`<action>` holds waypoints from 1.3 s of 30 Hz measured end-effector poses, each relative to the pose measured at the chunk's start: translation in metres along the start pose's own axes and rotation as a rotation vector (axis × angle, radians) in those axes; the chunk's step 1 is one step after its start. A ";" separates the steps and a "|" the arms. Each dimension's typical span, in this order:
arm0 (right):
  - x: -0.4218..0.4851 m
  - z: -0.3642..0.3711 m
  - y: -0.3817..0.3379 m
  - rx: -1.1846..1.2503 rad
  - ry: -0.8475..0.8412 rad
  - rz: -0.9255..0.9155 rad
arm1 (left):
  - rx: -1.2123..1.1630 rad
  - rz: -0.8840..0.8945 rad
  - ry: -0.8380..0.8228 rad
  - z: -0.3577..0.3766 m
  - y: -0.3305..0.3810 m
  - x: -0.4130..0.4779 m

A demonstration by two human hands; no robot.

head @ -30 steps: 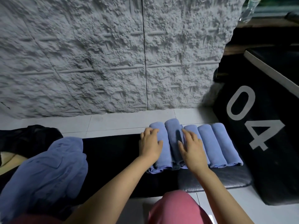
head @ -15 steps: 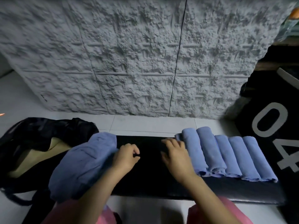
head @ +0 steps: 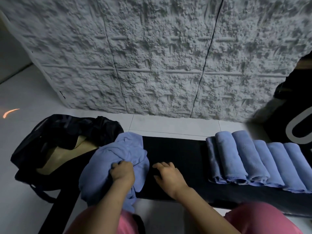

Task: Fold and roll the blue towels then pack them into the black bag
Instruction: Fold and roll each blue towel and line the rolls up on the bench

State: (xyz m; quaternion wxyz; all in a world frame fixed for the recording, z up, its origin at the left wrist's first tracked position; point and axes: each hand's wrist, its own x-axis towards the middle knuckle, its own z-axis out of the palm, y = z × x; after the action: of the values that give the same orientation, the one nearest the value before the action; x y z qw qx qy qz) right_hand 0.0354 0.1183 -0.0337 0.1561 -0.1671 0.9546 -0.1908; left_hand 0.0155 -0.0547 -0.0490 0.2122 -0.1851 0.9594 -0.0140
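**A:** Which step is in hand?

**B:** Fetching fresh cloth to fold, I'd judge. The crumpled blue heap lies bunched at the left end of the black bench and spills over its near edge. I cannot tell whether it is one towel or several.

**A:** And the hands?

**B:** The left hand has its fingers curled into the heap, gripping a fistful from above. The right hand holds nothing. Its fingers are loosely bent, low over the bare middle of the bench just beside the heap, and I cannot tell whether the tips touch.

**A:** What does the next move call for?

**B:** Probably drawing one towel onto the bare middle, finding its corners and spreading it flat with both hands.

**A:** How far along is it?

**B:** The rolled towels lie side by side, touching, at the right end. The black bag sits open on the floor off the left end with no roll visible inside, so packing seems not yet begun.
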 end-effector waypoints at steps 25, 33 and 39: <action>-0.035 -0.202 0.018 0.551 0.380 -0.177 | -0.633 0.567 0.448 -0.150 -0.003 -0.062; -0.065 -0.213 0.077 0.247 0.367 0.167 | -1.441 0.577 0.052 -0.190 0.007 -0.109; -0.092 -0.233 -0.011 0.567 0.392 -0.266 | -1.157 0.738 0.227 -0.202 0.064 -0.135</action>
State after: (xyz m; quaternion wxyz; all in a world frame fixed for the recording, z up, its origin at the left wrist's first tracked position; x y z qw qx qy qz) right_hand 0.0360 0.2164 0.1967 -0.0160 -0.2002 0.8454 -0.4950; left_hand 0.0230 0.0432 0.1821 -0.0313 0.0723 0.8293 0.5533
